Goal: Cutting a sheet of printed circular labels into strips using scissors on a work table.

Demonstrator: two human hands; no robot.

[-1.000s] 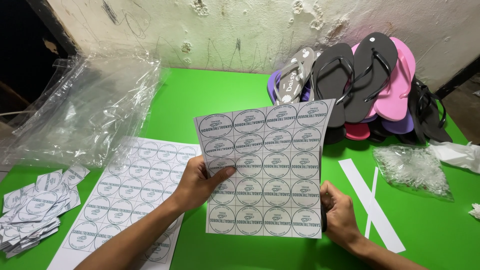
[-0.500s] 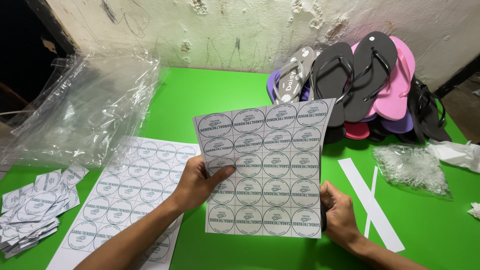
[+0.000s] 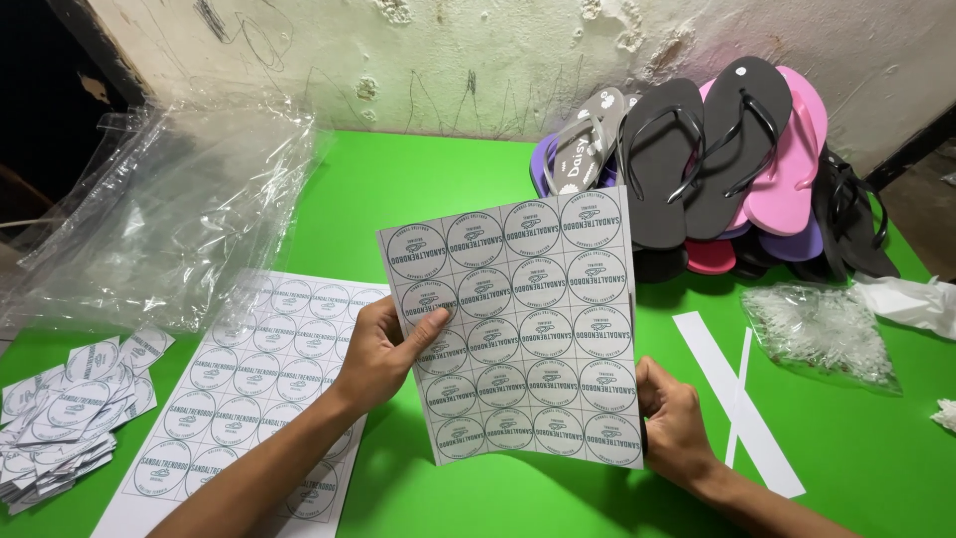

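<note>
Two sheets of round labels in view, plus loose cut pieces. Far left on green desk [image 3: 418, 169]: heap of cut label squares [image 3: 65, 418], white with grey-green round prints, piled loosely at the edge. Behind them: stack of clear plastic bags [image 3: 169, 219], crumpled, lying against the wall side. Just right of the heap: flat label sheet [image 3: 249, 389], white, rows of round prints, lying face up on the desk, partly under the left forearm.

Centre: held label sheet [image 3: 518, 329], raised off the desk and tilted toward the camera, apparently for reading or checking. Left hand [image 3: 383, 349] clamped on its left edge, thumb across the front, fingers behind. Right hand [image 3: 677, 418] closed on the lower right corner, thumb at the sheet's edge. Gripped at both sides, likely to keep the thin sheet flat and steady.

Right: two white paper strips [image 3: 737, 399], crossed, flat on the desk. Behind: pile of flip-flops [image 3: 727, 169], black, grey, pink and purple, leaning at the wall. Far right: small clear bag of white bits [image 3: 822, 329], beside crumpled white plastic [image 3: 911, 299].
</note>
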